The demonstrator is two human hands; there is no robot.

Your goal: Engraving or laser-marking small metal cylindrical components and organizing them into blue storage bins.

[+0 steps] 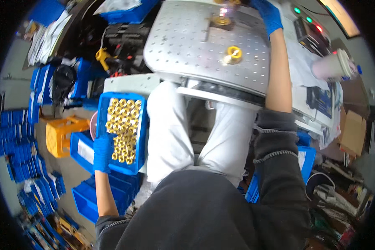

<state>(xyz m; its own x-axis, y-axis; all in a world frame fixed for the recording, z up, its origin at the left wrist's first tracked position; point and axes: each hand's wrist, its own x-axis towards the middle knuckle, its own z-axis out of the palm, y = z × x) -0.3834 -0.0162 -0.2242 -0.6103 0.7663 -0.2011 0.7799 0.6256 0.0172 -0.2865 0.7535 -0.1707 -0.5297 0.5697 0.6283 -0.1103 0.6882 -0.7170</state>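
In a blue glove, my left hand [103, 152] reaches over the left rim of a blue tray [141, 143]. Its fingertips are among brass ring-shaped fittings [124, 109] standing in rows, and I cannot make out whether they grip one. My right hand [268, 17], gloved in blue too, is at the top edge beside the perforated metal plate [175, 46]; its fingers are blurred and partly cut off. One brass fitting [233, 53] lies on the plate. Farther back, another brass piece [221, 20] sits by a dark block under a bright glint.
A device with green and red lights [310, 29] stands at the far right, near a lidded cup [335, 66]. Left are a yellow stool [62, 135], stacked blue bins [16, 146] and a yellow-handled tool [102, 58]. More blue trays [87, 198] lie below the filled one.
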